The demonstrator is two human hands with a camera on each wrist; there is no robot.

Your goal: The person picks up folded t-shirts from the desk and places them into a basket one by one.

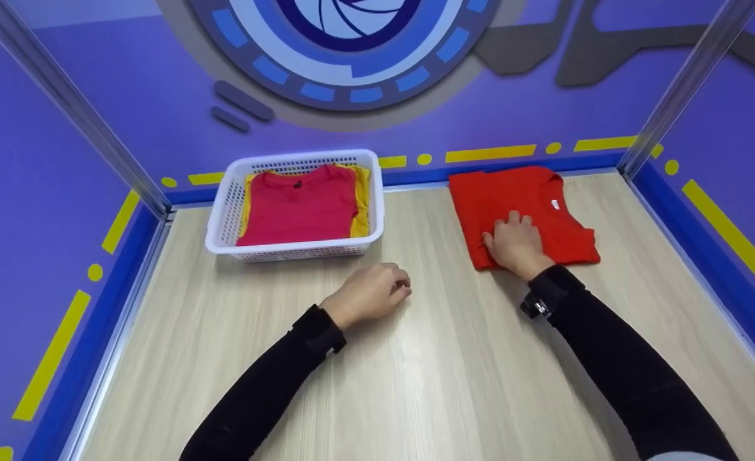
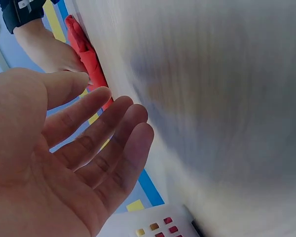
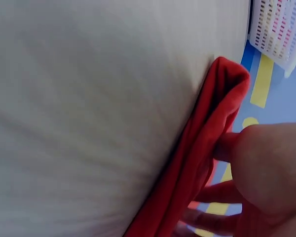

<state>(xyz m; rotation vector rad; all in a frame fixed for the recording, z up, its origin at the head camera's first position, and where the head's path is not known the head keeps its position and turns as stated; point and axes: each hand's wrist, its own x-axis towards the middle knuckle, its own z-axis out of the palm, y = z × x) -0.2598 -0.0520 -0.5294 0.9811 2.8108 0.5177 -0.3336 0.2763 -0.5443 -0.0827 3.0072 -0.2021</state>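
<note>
A folded red T-shirt (image 1: 531, 192) lies at the back right of the table, its neckline and white label toward the right. My right hand (image 1: 517, 244) rests on its near left part with the fingers spread over the cloth. In the right wrist view the shirt's layered folded edge (image 3: 187, 158) runs beside the thumb and fingers. My left hand (image 1: 372, 291) hovers over the middle of the table, in front of the basket, and holds nothing. Its fingers are loosely bent, with the palm showing in the left wrist view.
A white perforated basket (image 1: 294, 250) stands at the back left, holding a folded crimson T-shirt (image 1: 300, 208) on top of yellow cloth (image 1: 361, 198). Purple panels (image 1: 415, 128) with metal corner posts (image 1: 684, 83) enclose the wooden table (image 1: 428, 371) at the back and sides.
</note>
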